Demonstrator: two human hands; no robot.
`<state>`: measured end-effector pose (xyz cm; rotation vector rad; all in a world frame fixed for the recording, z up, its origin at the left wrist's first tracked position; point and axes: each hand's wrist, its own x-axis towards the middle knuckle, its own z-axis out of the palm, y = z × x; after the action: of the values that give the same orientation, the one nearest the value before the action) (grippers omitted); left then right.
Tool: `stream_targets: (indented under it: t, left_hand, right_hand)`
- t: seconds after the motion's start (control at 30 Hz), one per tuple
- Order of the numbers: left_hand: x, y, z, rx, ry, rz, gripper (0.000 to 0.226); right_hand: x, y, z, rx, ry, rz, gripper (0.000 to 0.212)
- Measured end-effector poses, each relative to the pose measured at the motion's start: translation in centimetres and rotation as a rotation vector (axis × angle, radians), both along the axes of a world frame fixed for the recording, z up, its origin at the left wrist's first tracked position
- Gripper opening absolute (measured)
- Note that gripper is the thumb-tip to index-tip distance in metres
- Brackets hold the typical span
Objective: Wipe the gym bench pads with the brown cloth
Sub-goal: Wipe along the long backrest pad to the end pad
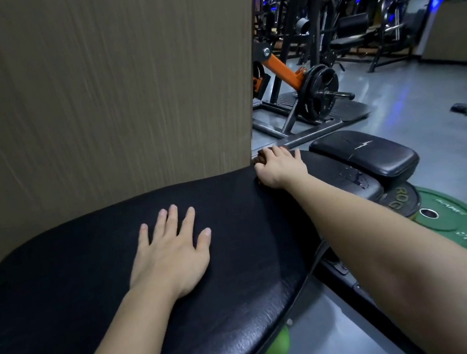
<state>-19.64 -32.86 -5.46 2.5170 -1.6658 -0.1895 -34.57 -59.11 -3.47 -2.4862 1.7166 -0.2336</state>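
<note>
A long black back pad [91, 291] of the gym bench fills the lower left. My left hand [174, 253] lies flat on its middle, fingers spread, holding nothing. My right hand [279, 166] presses down at the pad's far edge beside the wall, and a sliver of brown cloth [259, 158] shows under its fingers. Past that hand lies the smaller black seat pad [366, 152], cracked and scuffed on top.
A tan wood-grain wall panel [90, 92] stands right behind the bench. Green weight plates [453, 221] lie on the grey floor to the right. A plate-loaded machine with an orange arm [317, 93] and more racks stand beyond. A green ball [279, 348] sits under the bench.
</note>
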Motion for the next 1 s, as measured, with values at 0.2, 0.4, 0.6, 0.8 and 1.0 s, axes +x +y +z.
stream_targets:
  t: [0.2, 0.4, 0.6, 0.8, 1.0]
  left_hand:
    - [-0.1, -0.1, 0.3, 0.01, 0.033, -0.008, 0.065]
    - [0.1, 0.2, 0.7, 0.05, 0.058, -0.018, 0.065]
    - [-0.3, 0.4, 0.8, 0.042, 0.044, -0.018, 0.065]
    - [-0.4, 0.4, 0.8, 0.037, 0.036, -0.013, 0.065]
    - [-0.3, 0.1, 0.4, 0.028, 0.011, -0.008, 0.065]
  right_hand:
    - [1.1, 0.9, -0.5, -0.014, 0.013, -0.19, 0.073]
    - [-2.6, 9.1, -0.5, -0.063, 0.005, 0.163, 0.071]
    - [-8.3, 20.2, -0.7, -0.09, -0.049, 0.366, 0.081]
    - [-6.6, 14.8, -0.6, -0.078, -0.021, 0.278, 0.072]
    - [-3.3, 3.0, -0.4, -0.028, -0.018, 0.085, 0.074]
